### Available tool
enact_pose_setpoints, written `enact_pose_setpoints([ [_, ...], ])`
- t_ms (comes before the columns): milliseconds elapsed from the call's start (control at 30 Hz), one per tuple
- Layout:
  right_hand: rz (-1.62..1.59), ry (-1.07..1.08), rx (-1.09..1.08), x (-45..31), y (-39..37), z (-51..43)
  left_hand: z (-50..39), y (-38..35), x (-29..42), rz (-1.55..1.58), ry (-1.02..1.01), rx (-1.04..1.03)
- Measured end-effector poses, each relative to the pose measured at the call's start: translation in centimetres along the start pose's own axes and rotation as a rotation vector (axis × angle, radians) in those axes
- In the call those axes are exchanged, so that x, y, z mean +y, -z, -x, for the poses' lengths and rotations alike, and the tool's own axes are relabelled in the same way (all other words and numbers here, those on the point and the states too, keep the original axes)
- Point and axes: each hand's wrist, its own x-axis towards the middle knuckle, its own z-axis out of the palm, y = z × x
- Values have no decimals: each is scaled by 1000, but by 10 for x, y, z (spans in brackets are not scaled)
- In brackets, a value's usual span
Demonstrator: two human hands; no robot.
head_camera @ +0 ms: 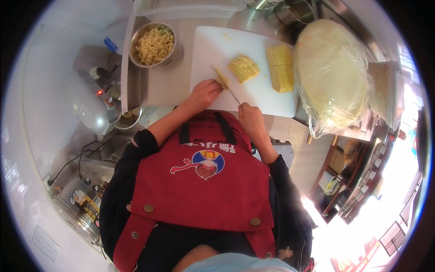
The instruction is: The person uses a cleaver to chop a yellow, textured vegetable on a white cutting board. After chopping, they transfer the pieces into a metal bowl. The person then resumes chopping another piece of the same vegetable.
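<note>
A knife (235,96) lies over the white cutting board (207,44), its handle in my right hand (250,117). Against the blade is a narrow slice of yellow food (221,76), and the bent fingers of my left hand (205,94) pinch its near end. Just beyond the blade sits a squarish yellow piece (244,68) with a rough, crumbly top. Two longer yellow blocks (280,68) rest side by side near the board's right edge. At the left, a steel bowl (133,59) holds a heap of small pale-yellow cubes (155,46), with a little green at the top.
A large plastic-wrapped pale round stack (331,74) borders the board on the right. Behind the board are a clear plastic container (190,8) and a steel pot (295,13). A white stand mixer (90,110) with a red light stands left, beyond the counter's raised edge (125,74).
</note>
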Motion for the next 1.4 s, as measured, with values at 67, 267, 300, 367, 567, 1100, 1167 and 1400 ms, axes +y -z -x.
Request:
enact_pose_setpoints([
  [67,48,20,-37,1,2,-1,-2,-8,-2,-32,-24,0],
  [267,130,-25,-87,9,-20,-18,4,-26,-12,-7,6,17],
  [300,112,-25,-61,9,-23,-20,4,-23,-13,-6,5,-15],
  [367,78,-26,-10,9,-28,-22,4,-17,-16,-1,11,-15],
  [567,-44,30,0,6,-7,-9,30,15,-21,105,235,116],
  [1100,-239,64,151,6,-37,-2,11,17,-17,54,75,-129],
  [1167,-316,3,238,0,-12,8,-11,14,-11,5,45,-69],
  [1400,-301,-4,587,12,17,14,-86,-26,-15,-131,-172,-33],
])
